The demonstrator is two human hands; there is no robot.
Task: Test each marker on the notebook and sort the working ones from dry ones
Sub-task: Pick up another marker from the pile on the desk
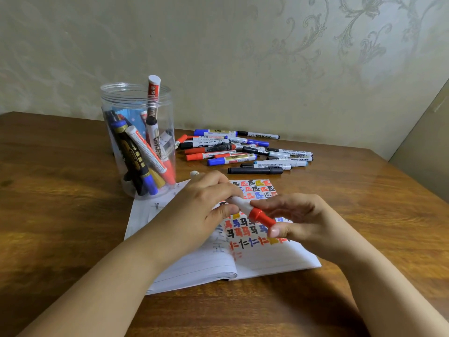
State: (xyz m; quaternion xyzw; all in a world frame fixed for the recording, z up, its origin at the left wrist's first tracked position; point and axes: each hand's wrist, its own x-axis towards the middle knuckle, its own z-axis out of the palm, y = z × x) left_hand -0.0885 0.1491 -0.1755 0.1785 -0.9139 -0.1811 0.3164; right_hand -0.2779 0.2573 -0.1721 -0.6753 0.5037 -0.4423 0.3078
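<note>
Head view shows us holding a red marker [245,207] above the open notebook [267,259], which lies on the wooden tabletop [60,227]. Our left hand [206,203] wraps the white barrel, fingers curled over the top and the thumb pressed in from below, so the barrel runs through the fist with its blunt white tail end poking out beyond the knuckles. Our right hand [298,220] pinches the red cap [263,218] between thumb and fingertips, the remaining fingers loosely spread. The cap sits on the barrel as far as we can tell.

We judge the marker light, rigid and smooth-sided plastic, likely a little slippery, so the sensible hold is a firm wrap on the barrel and a pinch at the cap's ribbed collar, pulling straight along the axis. The cap probably gives with a snap.

Behind the notebook, a pile of markers [243,152] lies near the wall, and a clear jar [138,139] holding more markers stands to the left, just beside the page's far corner.
</note>
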